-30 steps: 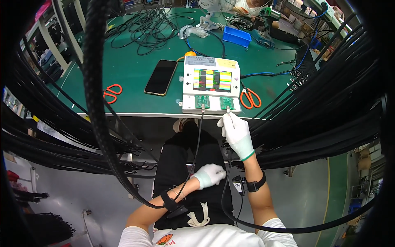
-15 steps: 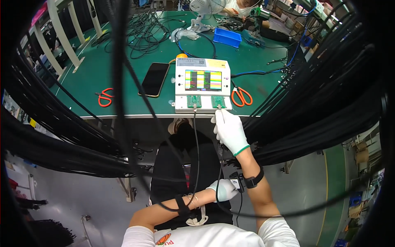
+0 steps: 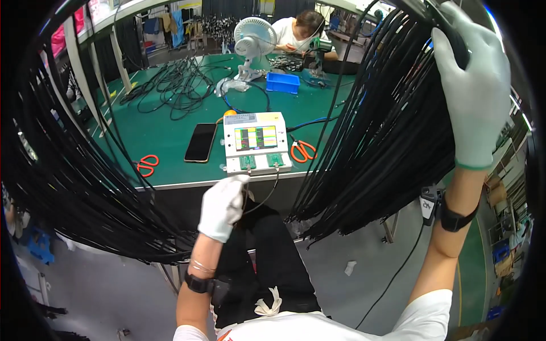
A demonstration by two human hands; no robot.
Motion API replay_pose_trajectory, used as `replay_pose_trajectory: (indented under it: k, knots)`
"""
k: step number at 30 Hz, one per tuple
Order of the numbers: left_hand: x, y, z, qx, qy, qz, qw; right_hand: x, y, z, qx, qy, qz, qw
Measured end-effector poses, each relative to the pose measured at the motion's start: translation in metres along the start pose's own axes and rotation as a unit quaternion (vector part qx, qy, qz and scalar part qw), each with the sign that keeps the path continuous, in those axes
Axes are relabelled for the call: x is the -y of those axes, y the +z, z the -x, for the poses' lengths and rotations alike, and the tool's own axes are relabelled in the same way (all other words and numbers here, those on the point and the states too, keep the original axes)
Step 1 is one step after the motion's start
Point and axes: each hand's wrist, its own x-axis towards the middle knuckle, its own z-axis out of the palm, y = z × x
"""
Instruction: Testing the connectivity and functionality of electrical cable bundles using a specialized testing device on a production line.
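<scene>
On the table's near edge stands a white tester box (image 3: 254,139) with a lit screen and two small green circuit boards along its front. Just in front of the left board (image 3: 248,162), my gloved left hand (image 3: 222,209) is closed on a black cable at its plug end. Another plug sits at the right board (image 3: 275,159), its thin black cable (image 3: 272,194) curving down toward my left hand. My gloved right hand (image 3: 478,94) is raised at the upper right, curled round the top of a thick hanging bundle of black cables (image 3: 392,125); its fingertips are partly hidden.
Orange-handled scissors (image 3: 303,151) lie right of the tester, another orange-handled pair (image 3: 148,165) at left. A black phone (image 3: 200,142), blue bin (image 3: 282,82), white fan (image 3: 253,40) and tangled cables (image 3: 170,85) are on the green table. Across it a person (image 3: 296,34) bends over. More cables hang left (image 3: 74,187).
My right hand has left the right board and risen to the hanging cables at the upper right. My left hand has come up from my lap to the left board. The view has tilted upward.
</scene>
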Motion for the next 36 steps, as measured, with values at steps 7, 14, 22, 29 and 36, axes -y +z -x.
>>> replay_pose_trajectory:
  k: [7, 14, 22, 29, 36]
  knots:
    - [0.013, 0.079, -0.034, 0.086, 0.202, -0.293, 0.931, 0.034, 0.014, -0.010, -0.056, 0.072, -0.094, 0.991]
    - [0.062, 0.090, 0.006, 0.013, 0.279, -0.368, 0.887, 0.134, 0.019, 0.089, 0.080, 0.432, -0.667, 0.602]
    - [0.150, 0.018, 0.027, -0.026, -0.385, 0.122, 0.915, 0.264, -0.029, 0.251, 0.354, 0.624, -0.691, 0.091]
    - [0.202, -0.001, -0.008, -0.054, -0.388, 0.071, 0.918, 0.239, -0.097, 0.247, 0.360, 0.268, -0.832, 0.327]
    - [0.183, 0.018, 0.033, 0.026, -0.196, -0.070, 0.978, 0.269, -0.075, 0.300, 0.500, 0.567, -0.570, 0.322]
